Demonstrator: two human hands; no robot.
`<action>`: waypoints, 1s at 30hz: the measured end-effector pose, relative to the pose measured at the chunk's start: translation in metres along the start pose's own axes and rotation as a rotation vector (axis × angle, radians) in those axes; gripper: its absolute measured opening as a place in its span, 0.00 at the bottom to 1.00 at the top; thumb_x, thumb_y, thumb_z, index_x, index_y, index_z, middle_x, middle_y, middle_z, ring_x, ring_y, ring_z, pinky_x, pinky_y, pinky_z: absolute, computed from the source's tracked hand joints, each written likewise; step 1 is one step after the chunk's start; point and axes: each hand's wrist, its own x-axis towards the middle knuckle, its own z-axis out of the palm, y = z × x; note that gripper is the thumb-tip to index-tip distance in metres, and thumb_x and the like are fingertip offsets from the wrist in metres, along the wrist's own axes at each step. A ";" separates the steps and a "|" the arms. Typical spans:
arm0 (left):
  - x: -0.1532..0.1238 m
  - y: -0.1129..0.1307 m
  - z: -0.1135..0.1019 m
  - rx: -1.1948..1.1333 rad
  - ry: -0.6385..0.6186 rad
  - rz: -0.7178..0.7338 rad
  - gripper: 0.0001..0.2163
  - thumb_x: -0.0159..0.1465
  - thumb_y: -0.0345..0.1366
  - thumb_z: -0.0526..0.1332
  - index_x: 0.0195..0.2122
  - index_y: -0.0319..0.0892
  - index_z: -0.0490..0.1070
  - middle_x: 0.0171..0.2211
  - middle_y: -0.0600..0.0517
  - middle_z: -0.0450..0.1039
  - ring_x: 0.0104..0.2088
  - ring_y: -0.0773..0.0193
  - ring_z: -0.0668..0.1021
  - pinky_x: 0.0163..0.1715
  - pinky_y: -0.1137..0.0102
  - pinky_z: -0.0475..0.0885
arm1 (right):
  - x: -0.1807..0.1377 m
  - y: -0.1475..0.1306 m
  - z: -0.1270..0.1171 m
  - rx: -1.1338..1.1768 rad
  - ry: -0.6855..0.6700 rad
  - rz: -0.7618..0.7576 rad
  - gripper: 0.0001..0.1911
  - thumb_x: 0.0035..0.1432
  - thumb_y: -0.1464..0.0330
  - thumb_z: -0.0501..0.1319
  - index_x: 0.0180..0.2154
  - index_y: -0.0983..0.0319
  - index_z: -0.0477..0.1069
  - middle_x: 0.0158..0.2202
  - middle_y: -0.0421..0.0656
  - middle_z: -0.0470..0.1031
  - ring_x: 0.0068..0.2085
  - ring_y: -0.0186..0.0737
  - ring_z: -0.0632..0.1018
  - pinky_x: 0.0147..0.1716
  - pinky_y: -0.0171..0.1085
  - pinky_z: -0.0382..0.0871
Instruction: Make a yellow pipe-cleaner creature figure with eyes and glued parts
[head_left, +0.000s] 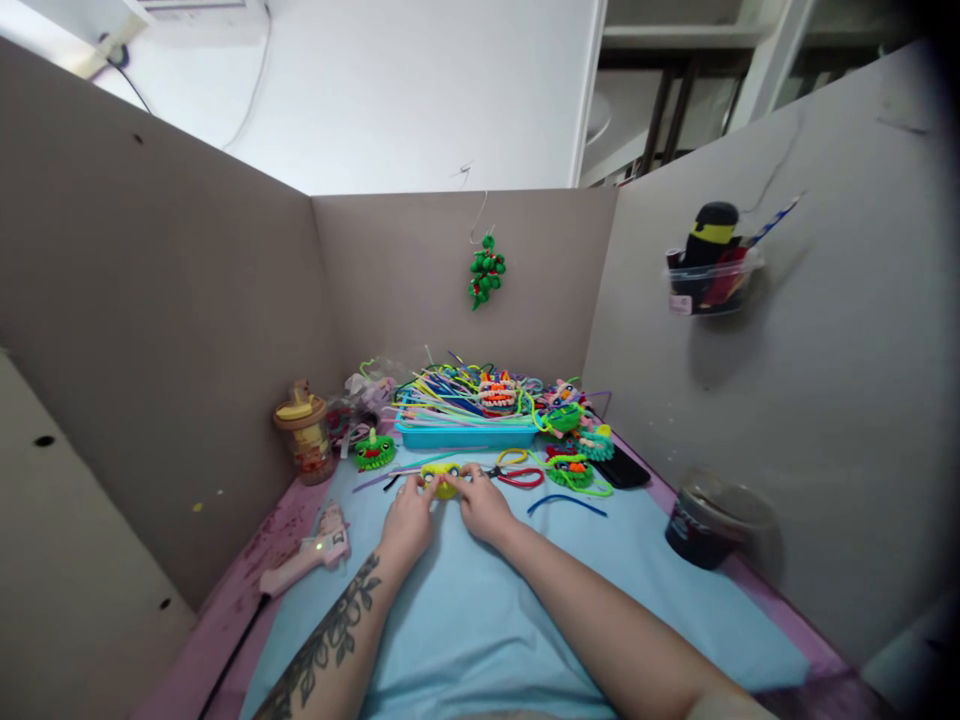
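Both hands meet at the middle of the blue cloth around a small yellow pipe-cleaner figure with what look like eyes on top. My left hand pinches its left side, and my right hand grips its right side. The fingers cover part of the figure's lower half. Just right of my right hand lie scissors with red and yellow handles. A blue pipe cleaner rests on the cloth farther right. Behind the hands stands a turquoise tray heaped with many-coloured pipe cleaners.
A pink glue gun with a lit green light lies at left, near a lidded cup. A green figure sits left of the tray. At right are a phone and a dark tub. Grey panels enclose three sides.
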 end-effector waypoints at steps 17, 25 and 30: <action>0.011 -0.014 0.003 -0.293 0.056 -0.223 0.35 0.50 0.26 0.56 0.61 0.37 0.49 0.46 0.38 0.71 0.47 0.48 0.70 0.43 0.64 0.61 | 0.008 0.023 0.019 0.280 0.080 0.209 0.39 0.44 0.78 0.54 0.60 0.65 0.49 0.52 0.52 0.65 0.54 0.46 0.64 0.54 0.45 0.58; 0.023 -0.021 0.015 -0.798 0.195 -0.320 0.26 0.52 0.30 0.58 0.54 0.38 0.61 0.42 0.41 0.74 0.39 0.55 0.76 0.41 0.64 0.66 | 0.011 0.020 0.018 0.700 0.108 0.218 0.38 0.43 0.78 0.54 0.59 0.59 0.52 0.52 0.48 0.67 0.51 0.42 0.69 0.51 0.45 0.62; 0.024 -0.014 0.009 -1.308 0.301 -0.386 0.21 0.51 0.34 0.62 0.48 0.37 0.67 0.45 0.42 0.71 0.38 0.61 0.76 0.37 0.69 0.70 | 0.010 0.009 0.015 1.007 0.224 0.126 0.32 0.47 0.74 0.55 0.56 0.57 0.56 0.57 0.49 0.59 0.48 0.39 0.72 0.47 0.42 0.67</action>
